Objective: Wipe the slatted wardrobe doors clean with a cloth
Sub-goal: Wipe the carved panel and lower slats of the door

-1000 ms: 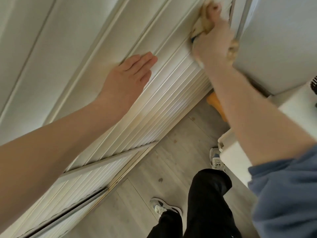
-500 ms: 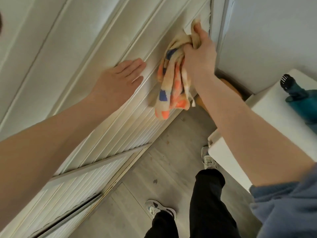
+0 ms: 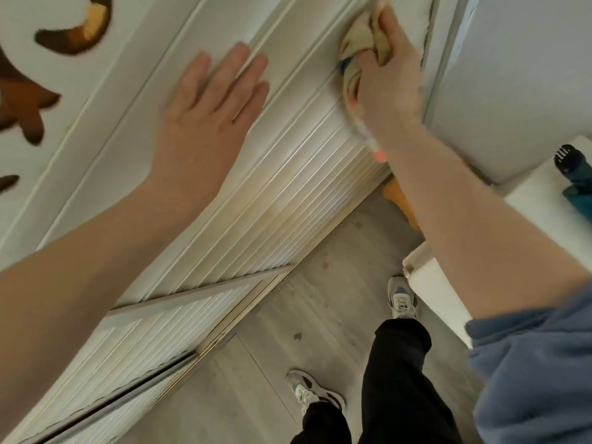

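The white slatted wardrobe door (image 3: 288, 200) runs diagonally from lower left to upper right. My left hand (image 3: 208, 104) lies flat on the door's plain frame strip, fingers spread, holding nothing. My right hand (image 3: 389, 78) is bunched around a beige cloth (image 3: 358, 43) with blue and orange patches. It presses the cloth against the slats near the door's right edge. Most of the cloth is hidden under the hand, and a blurred tail of it hangs below the wrist.
A second slatted panel (image 3: 160, 341) continues lower left above the floor track. A white wall (image 3: 512, 75) and a white unit (image 3: 442, 302) with a teal tool (image 3: 576, 184) stand at the right. An orange object (image 3: 400, 200) lies on the grey floor (image 3: 272, 379). Brown decals (image 3: 73, 33) sit upper left.
My right hand has moved up the slats with the cloth, which hung loose below it half a second ago. My left hand stays flat on the door. The view has tilted.
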